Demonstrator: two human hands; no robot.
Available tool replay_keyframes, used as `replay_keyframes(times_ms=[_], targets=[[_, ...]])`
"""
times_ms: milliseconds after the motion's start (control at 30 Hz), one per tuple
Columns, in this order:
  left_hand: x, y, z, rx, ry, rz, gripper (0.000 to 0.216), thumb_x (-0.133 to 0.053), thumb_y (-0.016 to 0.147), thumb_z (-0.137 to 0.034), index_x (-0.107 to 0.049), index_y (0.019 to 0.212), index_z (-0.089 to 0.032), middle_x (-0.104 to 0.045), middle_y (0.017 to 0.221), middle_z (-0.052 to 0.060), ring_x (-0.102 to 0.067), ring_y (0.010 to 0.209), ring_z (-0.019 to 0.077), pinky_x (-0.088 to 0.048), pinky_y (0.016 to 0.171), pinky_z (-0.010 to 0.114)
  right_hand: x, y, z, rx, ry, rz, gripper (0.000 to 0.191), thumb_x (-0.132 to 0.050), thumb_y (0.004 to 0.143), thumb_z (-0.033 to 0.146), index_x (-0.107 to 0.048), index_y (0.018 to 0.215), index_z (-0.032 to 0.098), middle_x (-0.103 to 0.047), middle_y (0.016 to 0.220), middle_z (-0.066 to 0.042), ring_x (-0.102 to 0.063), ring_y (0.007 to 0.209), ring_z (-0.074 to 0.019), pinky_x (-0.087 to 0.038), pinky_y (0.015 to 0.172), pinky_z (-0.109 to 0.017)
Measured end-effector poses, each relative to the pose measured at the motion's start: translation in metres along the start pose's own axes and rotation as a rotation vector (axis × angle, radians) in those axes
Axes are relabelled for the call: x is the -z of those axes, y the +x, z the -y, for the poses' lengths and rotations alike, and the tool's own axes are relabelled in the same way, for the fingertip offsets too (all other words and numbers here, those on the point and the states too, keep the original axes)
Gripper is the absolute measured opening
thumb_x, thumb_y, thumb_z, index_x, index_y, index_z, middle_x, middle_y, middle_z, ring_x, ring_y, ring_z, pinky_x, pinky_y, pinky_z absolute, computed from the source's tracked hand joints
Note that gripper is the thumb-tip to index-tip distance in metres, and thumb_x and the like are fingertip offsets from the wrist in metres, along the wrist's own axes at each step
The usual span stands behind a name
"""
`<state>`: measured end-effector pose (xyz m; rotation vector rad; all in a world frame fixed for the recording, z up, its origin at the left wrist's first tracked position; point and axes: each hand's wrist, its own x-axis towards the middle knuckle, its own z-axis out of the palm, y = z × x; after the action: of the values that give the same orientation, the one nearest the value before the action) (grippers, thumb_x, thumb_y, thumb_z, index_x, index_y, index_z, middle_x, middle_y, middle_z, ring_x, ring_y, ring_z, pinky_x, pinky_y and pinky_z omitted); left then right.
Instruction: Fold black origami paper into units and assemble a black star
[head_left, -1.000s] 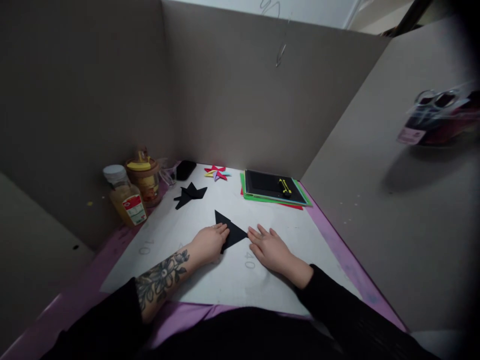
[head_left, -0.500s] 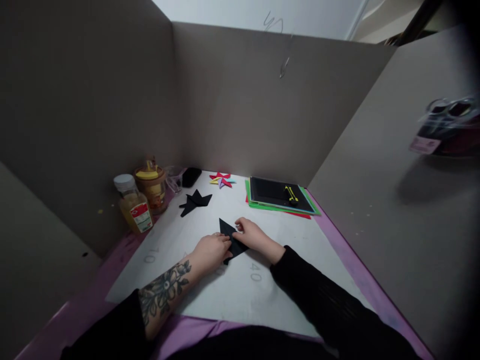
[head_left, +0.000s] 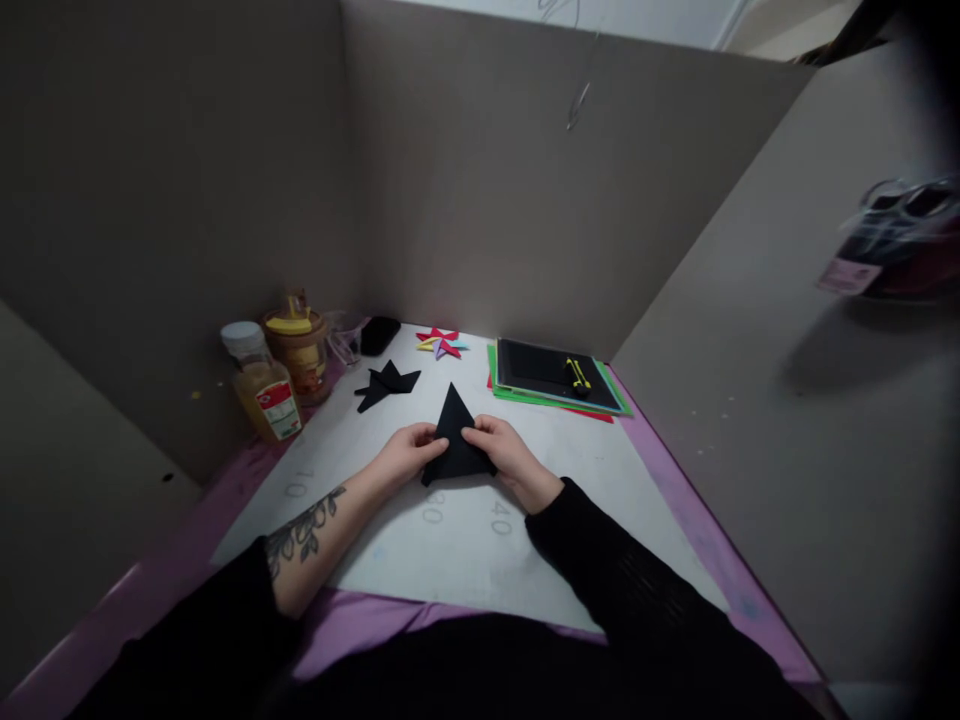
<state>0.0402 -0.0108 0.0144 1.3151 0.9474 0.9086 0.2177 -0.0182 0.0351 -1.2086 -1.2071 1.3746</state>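
A folded piece of black origami paper (head_left: 457, 448), roughly triangular with its tip pointing away from me, is held between both hands above the white mat (head_left: 450, 560). My left hand (head_left: 411, 450) pinches its left edge, thumb on top and fingers underneath. On the opposite edge, my right hand (head_left: 508, 450) grips it the same way, thumb pressed on the upper face. Small corners stick out at the bottom of the paper. Beyond my left hand lies a black folded paper shape with several points (head_left: 388, 383).
A colourful paper star (head_left: 442, 345) lies at the back. Right of it is a stack of coloured paper (head_left: 532, 372) bearing a yellow-and-black tool (head_left: 577, 375). At left stand a glue-like bottle (head_left: 266, 390) and a brown cup (head_left: 300, 350), near a dark phone-like object (head_left: 379, 336). Grey panels (head_left: 487, 170) enclose the table.
The black paper has turned so its tip points away from me, and it is now held up by its two sides. Before, both hands pressed it on the mat.
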Motion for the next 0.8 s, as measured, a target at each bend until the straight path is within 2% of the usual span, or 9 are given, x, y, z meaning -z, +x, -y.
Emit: replay_keyframes(times_ms=[67, 200, 333, 533, 800], targets=[[-0.001, -0.002, -0.002, 0.081, -0.123, 0.052, 0.039, -0.072, 0.067, -0.042, -0.064, 0.088, -0.009, -0.067, 0.078, 0.007, -0.062, 0.068, 0.0173, -0.046, 0.064, 0.027, -0.003, -0.002, -0.001, -0.02, 0.039, 0.039, 0.033, -0.073, 0.06, 0.036, -0.045, 0.06, 0.018, -0.045, 0.05, 0.008, -0.037, 0.045, -0.0069, -0.027, 0.046, -0.02], [-0.003, -0.007, -0.009, 0.2, -0.286, 0.067, 0.034, -0.076, 0.064, -0.035, -0.067, 0.082, -0.008, -0.069, 0.07, 0.007, -0.062, 0.061, 0.0167, -0.047, 0.061, 0.027, -0.005, -0.005, -0.001, -0.036, 0.069, 0.148, 0.034, -0.074, 0.061, 0.038, -0.046, 0.06, 0.017, -0.047, 0.05, 0.007, -0.038, 0.046, -0.0068, -0.028, 0.047, -0.021], [-0.001, -0.009, -0.014, 0.237, -0.41, 0.027, 0.026, -0.077, 0.062, -0.031, -0.065, 0.068, -0.009, -0.066, 0.06, 0.005, -0.059, 0.054, 0.014, -0.045, 0.054, 0.024, -0.005, -0.007, 0.001, -0.044, 0.062, 0.13, 0.036, -0.073, 0.061, 0.038, -0.043, 0.057, 0.018, -0.043, 0.048, 0.008, -0.035, 0.045, -0.006, -0.024, 0.045, -0.021], [-0.001, -0.012, -0.016, 0.243, -0.42, 0.123, 0.03, -0.078, 0.062, -0.031, -0.067, 0.076, -0.007, -0.069, 0.068, 0.009, -0.063, 0.059, 0.0164, -0.047, 0.058, 0.026, -0.005, -0.011, 0.007, -0.048, 0.045, 0.125, 0.035, -0.072, 0.061, 0.038, -0.044, 0.057, 0.018, -0.044, 0.049, 0.008, -0.035, 0.044, -0.0062, -0.024, 0.045, -0.021], [-0.001, -0.012, -0.016, 0.269, -0.378, 0.119, 0.032, -0.079, 0.061, -0.034, -0.068, 0.074, -0.008, -0.069, 0.067, 0.009, -0.061, 0.054, 0.0149, -0.046, 0.054, 0.024, -0.005, -0.013, 0.004, -0.05, 0.044, 0.173, 0.029, -0.07, 0.063, 0.037, -0.05, 0.06, 0.017, -0.047, 0.051, 0.006, -0.038, 0.046, -0.0075, -0.028, 0.047, -0.022]])
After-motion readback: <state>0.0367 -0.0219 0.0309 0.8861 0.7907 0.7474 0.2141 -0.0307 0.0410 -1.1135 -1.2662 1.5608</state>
